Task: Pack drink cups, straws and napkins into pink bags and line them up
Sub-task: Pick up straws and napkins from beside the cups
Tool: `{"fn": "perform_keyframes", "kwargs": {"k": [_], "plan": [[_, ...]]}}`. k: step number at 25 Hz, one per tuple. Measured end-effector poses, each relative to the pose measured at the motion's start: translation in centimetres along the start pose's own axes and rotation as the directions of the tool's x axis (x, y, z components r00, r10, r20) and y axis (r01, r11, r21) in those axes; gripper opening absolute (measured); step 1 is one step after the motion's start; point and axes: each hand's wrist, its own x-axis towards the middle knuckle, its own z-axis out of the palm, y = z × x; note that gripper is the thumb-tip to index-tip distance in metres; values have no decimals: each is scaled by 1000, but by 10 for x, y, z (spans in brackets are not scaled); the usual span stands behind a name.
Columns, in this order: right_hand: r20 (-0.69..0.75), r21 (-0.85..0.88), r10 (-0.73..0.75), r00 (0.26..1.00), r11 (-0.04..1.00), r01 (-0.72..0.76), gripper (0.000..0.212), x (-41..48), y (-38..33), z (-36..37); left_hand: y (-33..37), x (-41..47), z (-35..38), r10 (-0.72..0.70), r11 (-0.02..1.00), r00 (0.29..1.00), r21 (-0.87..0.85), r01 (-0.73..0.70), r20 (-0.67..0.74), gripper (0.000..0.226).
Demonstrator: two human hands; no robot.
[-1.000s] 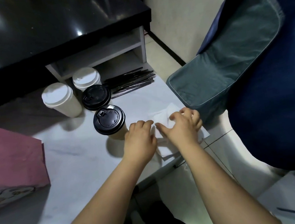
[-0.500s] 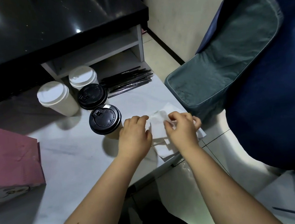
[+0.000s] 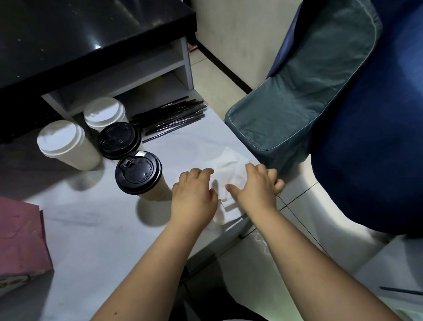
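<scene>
A small pile of white napkins (image 3: 228, 167) lies near the right edge of the white table (image 3: 95, 239). My left hand (image 3: 193, 196) rests with bent fingers on the pile's left edge. My right hand (image 3: 256, 185) is on the right side, its fingers and thumb pinching a top napkin. Two black-lidded cups (image 3: 138, 172) (image 3: 119, 140) and two white-lidded cups (image 3: 62, 140) (image 3: 105, 113) stand left of the napkins. A bundle of black straws (image 3: 171, 120) lies behind them. A pink bag (image 3: 8, 236) lies at the table's left edge.
A black counter (image 3: 58, 32) with open shelves overhangs the back of the table. A teal cushion (image 3: 302, 84) and a blue sofa (image 3: 384, 114) stand close to the table's right edge. Tiled floor shows between them.
My right hand drew away from my left hand to the right and lifted a napkin's edge. My left hand stayed on the pile.
</scene>
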Motion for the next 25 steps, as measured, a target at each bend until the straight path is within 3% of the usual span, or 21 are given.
{"fn": "perform_keyframes", "kwargs": {"k": [5, 9, 13, 17, 20, 25], "plan": [[-13, 104, -52, 999, 993, 53, 27, -1, -16, 0, -4, -2, -6, -14, 1000, 999, -24, 13, -49, 47], [-281, 163, -218, 935, 949, 270, 36, -14, -27, -7, -3, 1, -26, 0, 998, 990, -58, -8, -142, 47], [-393, 107, -376, 839, 888, 448, 38, -22, -39, -31, -5, -1, -60, 27, 995, 958, -81, -52, -284, 45], [-329, 189, -530, 782, 774, 604, 35, -15, -68, -74, -24, 0, -113, 17, 1000, 922, -3, -19, -386, 49], [-388, 121, -650, 653, 667, 735, 28, -10, -114, -105, -42, -3, -164, 10, 998, 893, 57, 17, -449, 49], [-497, -87, -824, 273, 361, 929, 24, -34, -223, -147, -107, -43, -258, -61, 989, 785, 70, 132, -617, 46]]}}
